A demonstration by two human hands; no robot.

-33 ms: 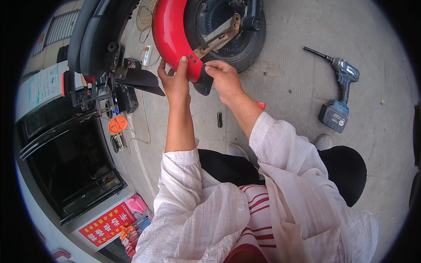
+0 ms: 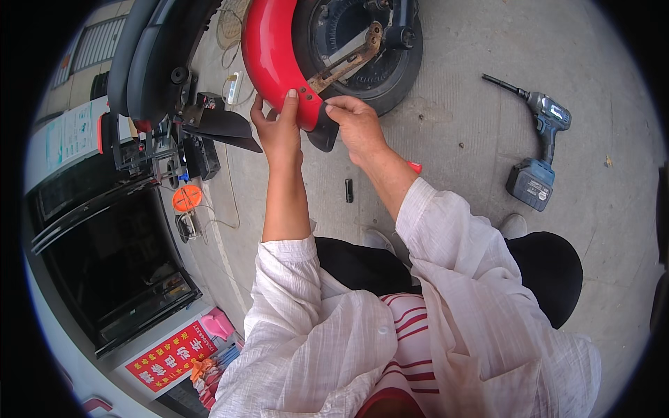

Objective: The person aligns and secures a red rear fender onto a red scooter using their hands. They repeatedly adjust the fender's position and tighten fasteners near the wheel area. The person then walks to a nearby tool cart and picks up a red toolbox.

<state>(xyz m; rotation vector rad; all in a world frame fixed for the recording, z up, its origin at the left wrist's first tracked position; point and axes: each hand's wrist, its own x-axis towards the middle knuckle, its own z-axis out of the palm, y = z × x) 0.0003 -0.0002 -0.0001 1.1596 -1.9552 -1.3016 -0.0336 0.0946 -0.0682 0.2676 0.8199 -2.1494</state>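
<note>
A glossy red fender [image 2: 268, 52] curves around a black wheel [image 2: 411, 80] at the top of the head view. My left hand [image 2: 280, 136] grips the fender's lower end, thumb on the outer face beside two dark bolt holes or bolts; its other fingers are partly hidden behind. Just to the right, my right hand [image 2: 359, 129] pinches the edge of the black mud flap [image 2: 323, 134] at the fender's tip. A rusty metal bracket [image 2: 352, 63] runs from the wheel's centre toward the fender.
A blue cordless impact wrench [image 2: 547, 132] with a long socket lies on the concrete at right. A small black cylinder [image 2: 349, 190] and a red object [image 2: 414, 167] lie nearer. Another vehicle's dark parts [image 2: 164, 76], an orange disc [image 2: 187, 198] and cables are at left.
</note>
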